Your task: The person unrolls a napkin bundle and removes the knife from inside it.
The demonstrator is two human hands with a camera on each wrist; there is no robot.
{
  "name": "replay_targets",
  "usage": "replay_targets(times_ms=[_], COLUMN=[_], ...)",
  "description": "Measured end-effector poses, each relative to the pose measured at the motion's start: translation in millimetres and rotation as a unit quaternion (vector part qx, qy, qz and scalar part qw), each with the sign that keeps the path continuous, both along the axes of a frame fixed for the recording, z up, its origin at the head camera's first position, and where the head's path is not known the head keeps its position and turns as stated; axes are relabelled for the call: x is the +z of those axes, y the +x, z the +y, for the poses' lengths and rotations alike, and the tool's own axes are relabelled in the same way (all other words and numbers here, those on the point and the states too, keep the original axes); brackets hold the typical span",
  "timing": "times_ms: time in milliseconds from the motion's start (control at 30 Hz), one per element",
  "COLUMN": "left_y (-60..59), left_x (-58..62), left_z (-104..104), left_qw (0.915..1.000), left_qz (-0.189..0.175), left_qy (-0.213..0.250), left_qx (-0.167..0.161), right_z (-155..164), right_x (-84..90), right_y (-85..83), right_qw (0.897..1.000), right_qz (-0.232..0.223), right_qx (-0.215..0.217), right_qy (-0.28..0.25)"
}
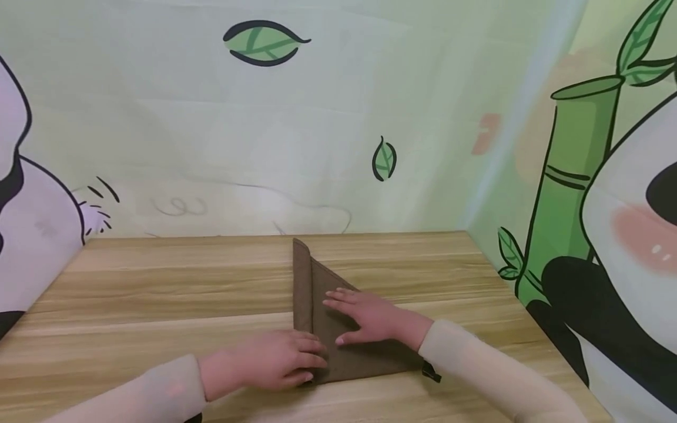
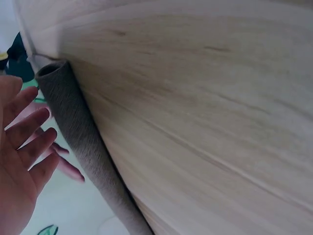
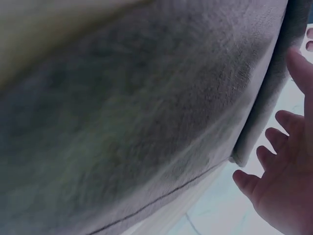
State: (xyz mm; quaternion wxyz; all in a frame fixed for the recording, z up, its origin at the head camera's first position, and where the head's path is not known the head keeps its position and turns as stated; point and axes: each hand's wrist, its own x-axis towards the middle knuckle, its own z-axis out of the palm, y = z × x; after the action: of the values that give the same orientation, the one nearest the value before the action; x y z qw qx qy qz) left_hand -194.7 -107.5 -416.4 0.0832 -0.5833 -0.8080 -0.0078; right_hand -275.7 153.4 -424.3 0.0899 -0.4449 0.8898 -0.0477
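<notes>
A brown cloth (image 1: 365,361), folded into a triangle, lies on the wooden table. Its left side is a narrow roll (image 1: 302,294), also seen as a hollow tube (image 2: 80,117) in the left wrist view. A small black piece (image 1: 431,372) sticks out at the right corner. My left hand (image 1: 272,359) is at the lower end of the roll, fingers loosely bent and reaching over it. Over the middle of the triangle, my right hand (image 1: 372,317) is spread with extended fingers. Whether its palm touches the cloth is hard to tell.
The wooden table (image 1: 174,276) extends to both sides of the cloth. Behind it hangs a pale green backdrop (image 1: 338,106) printed with leaves, and a panda with bamboo (image 1: 571,170) is printed at the right. A dark bit shows under the left sleeve (image 1: 174,382).
</notes>
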Motion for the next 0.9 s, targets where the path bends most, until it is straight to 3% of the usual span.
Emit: replay_targets(times_ms=[100,400,700,900], left_y=[-1.0,-2.2,-2.6,-2.4], left_x=[-5.4,-11.6,-13.2,-11.9], left_z=[3.2,6.7,3.6,-3.2], left_qw=[0.9998,0.9990,0.9997,0.9994], left_qz=[0.012,-0.021,-0.009,-0.026], left_qy=[-0.010,-0.039,-0.024,-0.021], left_qx=[-0.015,-0.002,-0.001,0.008], right_z=[-6.9,-18.5,-17.0,-13.9], right_x=[-5.7,-17.4,-22.0,-22.8], right_y=[-3.1,-9.0,-11.5,-12.8], right_qw=[1.000,0.999,0.996,0.997], right_qz=[-0.005,-0.030,-0.058,-0.041], right_qx=[0.002,0.007,-0.014,-0.001], right_qy=[0.017,0.035,0.064,0.059])
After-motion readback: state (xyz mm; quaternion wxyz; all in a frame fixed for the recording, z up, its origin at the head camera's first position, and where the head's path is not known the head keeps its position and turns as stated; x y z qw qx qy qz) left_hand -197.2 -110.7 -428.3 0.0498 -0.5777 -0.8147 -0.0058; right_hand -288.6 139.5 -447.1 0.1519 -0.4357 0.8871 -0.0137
